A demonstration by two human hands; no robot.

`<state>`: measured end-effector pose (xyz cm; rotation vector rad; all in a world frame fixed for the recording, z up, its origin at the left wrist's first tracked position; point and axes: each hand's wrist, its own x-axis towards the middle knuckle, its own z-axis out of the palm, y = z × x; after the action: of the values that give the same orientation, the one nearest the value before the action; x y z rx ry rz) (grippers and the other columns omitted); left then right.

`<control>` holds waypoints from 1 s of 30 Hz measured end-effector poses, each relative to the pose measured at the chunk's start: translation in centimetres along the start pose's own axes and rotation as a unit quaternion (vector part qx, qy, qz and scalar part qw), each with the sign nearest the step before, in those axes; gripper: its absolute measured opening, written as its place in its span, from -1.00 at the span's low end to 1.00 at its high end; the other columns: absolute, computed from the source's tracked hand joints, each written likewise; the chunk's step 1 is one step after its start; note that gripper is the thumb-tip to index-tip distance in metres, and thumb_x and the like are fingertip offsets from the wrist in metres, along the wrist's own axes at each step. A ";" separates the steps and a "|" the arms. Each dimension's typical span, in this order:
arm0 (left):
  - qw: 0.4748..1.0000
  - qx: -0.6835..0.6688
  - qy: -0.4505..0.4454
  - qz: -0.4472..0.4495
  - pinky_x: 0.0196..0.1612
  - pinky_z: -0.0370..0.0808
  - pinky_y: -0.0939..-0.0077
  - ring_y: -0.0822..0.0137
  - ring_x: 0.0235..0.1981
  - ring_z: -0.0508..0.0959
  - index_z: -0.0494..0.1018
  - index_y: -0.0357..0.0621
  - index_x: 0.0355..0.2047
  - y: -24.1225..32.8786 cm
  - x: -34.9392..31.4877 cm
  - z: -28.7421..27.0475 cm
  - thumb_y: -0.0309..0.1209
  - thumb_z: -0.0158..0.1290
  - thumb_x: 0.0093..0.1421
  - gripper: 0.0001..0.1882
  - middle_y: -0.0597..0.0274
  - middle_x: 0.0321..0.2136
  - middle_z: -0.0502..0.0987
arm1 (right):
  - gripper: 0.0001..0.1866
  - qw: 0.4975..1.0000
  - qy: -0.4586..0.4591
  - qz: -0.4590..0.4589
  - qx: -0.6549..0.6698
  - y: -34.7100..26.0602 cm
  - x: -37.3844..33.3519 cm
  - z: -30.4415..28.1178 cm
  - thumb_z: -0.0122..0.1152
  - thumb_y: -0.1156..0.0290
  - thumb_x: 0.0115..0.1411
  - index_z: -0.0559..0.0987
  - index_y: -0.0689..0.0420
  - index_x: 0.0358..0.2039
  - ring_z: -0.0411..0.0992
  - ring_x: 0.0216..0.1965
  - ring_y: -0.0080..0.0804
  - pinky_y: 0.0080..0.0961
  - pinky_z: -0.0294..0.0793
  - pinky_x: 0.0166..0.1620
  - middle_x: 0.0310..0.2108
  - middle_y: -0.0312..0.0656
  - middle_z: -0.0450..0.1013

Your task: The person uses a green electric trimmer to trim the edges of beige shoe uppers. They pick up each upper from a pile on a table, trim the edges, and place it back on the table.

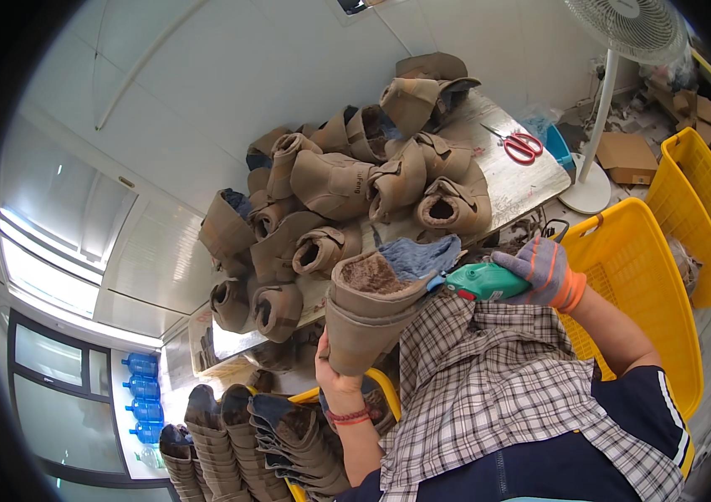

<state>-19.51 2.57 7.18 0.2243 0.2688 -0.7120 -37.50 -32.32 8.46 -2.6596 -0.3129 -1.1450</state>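
My bare left hand [337,376], with a red cord bracelet at the wrist, grips a brown shoe upper [365,330] from below and its left side. Brown fleece and blue lining show at the upper's open top; doubled rims suggest two nested together. In my right hand [544,273], wearing a grey glove with orange trim, is a pair of green electric scissors [483,283]. Their blue tip meets the right edge of the upper, near the blue lining. Exactly where the blades sit is too small to make out. A plaid apron [506,360] lies just below the tool.
Beyond my hands, a table [531,188] bears a heap of brown uppers [330,184] and red-handled scissors [523,147]. Nested uppers [226,443] stand at lower left. Yellow baskets [644,293] are at right, near a standing fan [602,125] and a cardboard box [627,157].
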 end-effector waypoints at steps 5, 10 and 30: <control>1.000 0.012 -0.025 0.006 0.21 0.24 -0.07 -0.06 0.15 0.33 0.29 -0.24 0.13 -0.5 -0.7 0.6 -0.31 -0.31 0.36 -0.57 -0.06 0.14 0.34 | -0.25 1.000 0.003 0.006 0.017 -0.7 0.1 0.1 0.49 0.04 -0.33 0.54 0.05 -0.05 0.28 -0.68 -0.39 -0.45 0.25 -0.55 -0.71 -0.33 0.25; 0.996 0.044 -0.060 0.039 0.21 0.22 -0.08 -0.03 0.17 0.32 0.28 -0.23 0.14 -1.3 -1.6 1.5 -0.25 -0.24 0.36 -0.56 -0.03 0.16 0.31 | -0.20 1.000 -0.003 0.004 0.025 -2.0 0.9 0.0 0.50 0.04 -0.34 0.51 0.05 -0.01 0.30 -0.66 -0.37 -0.42 0.26 -0.54 -0.69 -0.33 0.27; 0.883 0.323 -0.191 0.282 0.19 0.29 0.07 0.06 0.11 0.38 0.30 -0.12 0.14 -4.3 -2.9 1.4 -0.59 0.05 0.18 -0.51 0.07 0.11 0.37 | -0.31 0.970 -0.007 0.147 0.191 -7.5 4.4 1.1 0.51 0.10 -0.20 0.51 0.18 -0.08 0.54 -0.49 -0.18 -0.39 0.51 -0.43 -0.47 -0.06 0.54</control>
<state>-24.27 0.78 8.98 0.7544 -0.4194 -0.2268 -35.92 -24.40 11.92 -2.2819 -0.1185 -0.8716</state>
